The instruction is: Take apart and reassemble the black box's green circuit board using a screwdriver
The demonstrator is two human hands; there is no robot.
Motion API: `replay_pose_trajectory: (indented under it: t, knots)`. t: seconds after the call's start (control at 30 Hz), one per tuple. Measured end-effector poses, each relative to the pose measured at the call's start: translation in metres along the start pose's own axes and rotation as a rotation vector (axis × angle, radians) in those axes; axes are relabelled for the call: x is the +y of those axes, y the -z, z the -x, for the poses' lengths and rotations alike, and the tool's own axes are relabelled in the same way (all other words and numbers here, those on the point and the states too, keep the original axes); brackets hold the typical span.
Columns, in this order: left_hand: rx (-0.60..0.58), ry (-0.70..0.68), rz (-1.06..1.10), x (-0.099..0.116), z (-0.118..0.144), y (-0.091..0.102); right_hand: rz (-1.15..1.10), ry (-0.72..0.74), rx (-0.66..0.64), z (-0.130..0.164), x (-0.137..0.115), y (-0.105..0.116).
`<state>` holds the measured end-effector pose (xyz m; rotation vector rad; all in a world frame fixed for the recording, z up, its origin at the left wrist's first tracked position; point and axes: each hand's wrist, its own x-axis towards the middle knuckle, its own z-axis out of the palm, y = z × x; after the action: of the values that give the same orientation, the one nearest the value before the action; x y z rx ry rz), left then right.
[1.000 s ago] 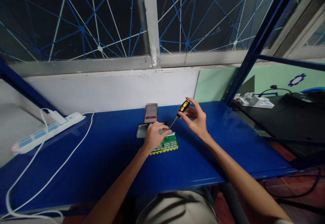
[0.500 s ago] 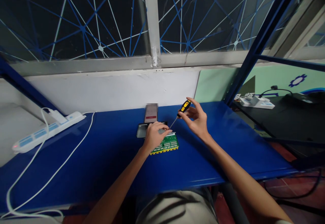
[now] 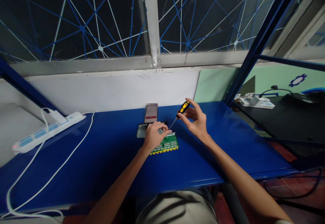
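Note:
A black and yellow screwdriver is pinched at its handle by my right hand, tilted so that its thin shaft runs down and left. The shaft's tip ends beside the fingertips of my left hand, where the exact contact is hidden. My left hand is closed over the far left part of a green circuit board that has a yellow strip along its near edge. Whatever lies between the left fingertips is too small to make out. Behind that hand lies a shallow grey tray-like case, partly covered.
A phone-like device stands behind the case on the blue table. At the left, a white power strip carries a plug and a white cable. Blue frame posts rise at both sides, and a wall and window stand behind.
The screwdriver's handle and my right hand have shifted very slightly left and down. My left hand and the board look the same.

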<state>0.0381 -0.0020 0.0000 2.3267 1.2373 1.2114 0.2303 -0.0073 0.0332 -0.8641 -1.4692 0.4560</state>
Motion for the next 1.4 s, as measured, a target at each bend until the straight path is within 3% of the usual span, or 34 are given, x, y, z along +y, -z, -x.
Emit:
replay_pose_trajectory:
  t: [1.07, 1.27, 1.4]
  knots:
    - [-0.027, -0.042, 0.118, -0.002, -0.002, 0.008, -0.005, 0.017, -0.013, 0.001, -0.006, -0.001]
    - [-0.120, -0.041, 0.185, 0.002, -0.005, 0.022, 0.016, 0.019, -0.097, 0.000, -0.009, -0.005]
    - [-0.262, -0.016, 0.250, 0.005, -0.005, 0.040, 0.006, 0.080, -0.260, -0.001, -0.018, -0.012]
